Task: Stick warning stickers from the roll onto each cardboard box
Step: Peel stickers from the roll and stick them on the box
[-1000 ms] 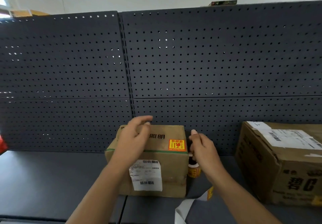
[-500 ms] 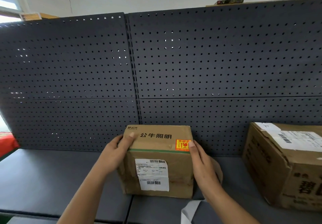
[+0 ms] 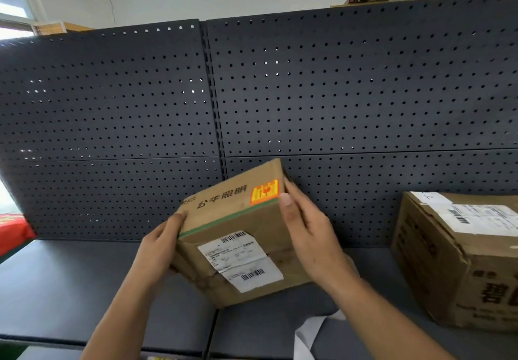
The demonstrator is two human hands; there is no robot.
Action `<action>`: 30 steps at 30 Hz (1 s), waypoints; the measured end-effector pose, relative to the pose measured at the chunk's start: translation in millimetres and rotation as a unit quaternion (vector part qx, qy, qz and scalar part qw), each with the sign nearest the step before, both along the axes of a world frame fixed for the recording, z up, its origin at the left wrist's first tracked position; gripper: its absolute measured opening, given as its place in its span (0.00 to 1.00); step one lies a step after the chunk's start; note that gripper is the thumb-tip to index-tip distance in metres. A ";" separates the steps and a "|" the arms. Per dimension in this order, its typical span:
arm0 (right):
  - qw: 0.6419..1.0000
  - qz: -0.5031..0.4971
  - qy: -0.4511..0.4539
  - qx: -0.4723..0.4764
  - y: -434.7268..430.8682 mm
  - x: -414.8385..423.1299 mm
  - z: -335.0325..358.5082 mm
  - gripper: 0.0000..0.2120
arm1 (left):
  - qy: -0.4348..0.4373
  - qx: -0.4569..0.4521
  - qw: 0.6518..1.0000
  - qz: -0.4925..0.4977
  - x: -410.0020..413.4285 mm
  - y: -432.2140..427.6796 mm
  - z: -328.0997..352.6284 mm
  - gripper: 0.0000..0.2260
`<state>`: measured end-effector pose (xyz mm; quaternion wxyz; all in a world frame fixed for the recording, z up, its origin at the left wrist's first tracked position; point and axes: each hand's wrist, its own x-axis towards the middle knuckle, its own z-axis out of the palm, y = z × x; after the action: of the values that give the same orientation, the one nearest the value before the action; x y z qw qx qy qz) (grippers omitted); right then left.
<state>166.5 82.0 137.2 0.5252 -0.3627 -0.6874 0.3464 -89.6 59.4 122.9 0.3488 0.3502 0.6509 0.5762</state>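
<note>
A small cardboard box (image 3: 238,236) is lifted off the dark shelf and tilted, its right side raised. An orange warning sticker (image 3: 265,191) sits at its upper right corner, and a white shipping label (image 3: 241,260) is on its front. My left hand (image 3: 159,244) grips the box's left side; my right hand (image 3: 308,233) grips its right side, thumb beside the sticker. A white strip of sticker backing paper (image 3: 308,334) trails off the shelf's front edge. The sticker roll is hidden.
A larger cardboard box (image 3: 459,258) with a white label stands on the shelf (image 3: 70,289) at the right. A dark pegboard wall (image 3: 336,93) closes the back. Something red (image 3: 11,230) lies beyond the shelf's left end.
Both hands closed on the small box's sides, then lifted and tilted it counter-clockwise off the shelf. The sticker roll beside the box went out of sight behind my right hand.
</note>
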 end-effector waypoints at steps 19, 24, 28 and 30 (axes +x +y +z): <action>0.859 0.049 -0.446 0.247 18.7 -57.2 10.1 0.21 | 0.001 0.002 1.000 0.012 19.6 7.6 -101.9 0.23; 0.840 0.021 -0.455 0.295 18.2 -73.2 0.7 0.18 | -0.111 0.041 0.993 -0.026 32.8 5.7 -70.7 0.26; 0.881 0.054 -0.407 0.235 15.6 -67.5 9.3 0.20 | -0.078 0.046 0.996 -0.020 31.8 4.5 -65.8 0.21; 0.933 0.060 -0.299 0.191 9.8 -54.7 18.3 0.17 | -0.047 0.063 0.997 0.011 25.5 3.5 -57.3 0.18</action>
<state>111.8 91.8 155.5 0.3335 -0.3003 -0.8862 0.1147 -64.2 62.9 65.6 0.3502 0.3369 0.6000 0.6355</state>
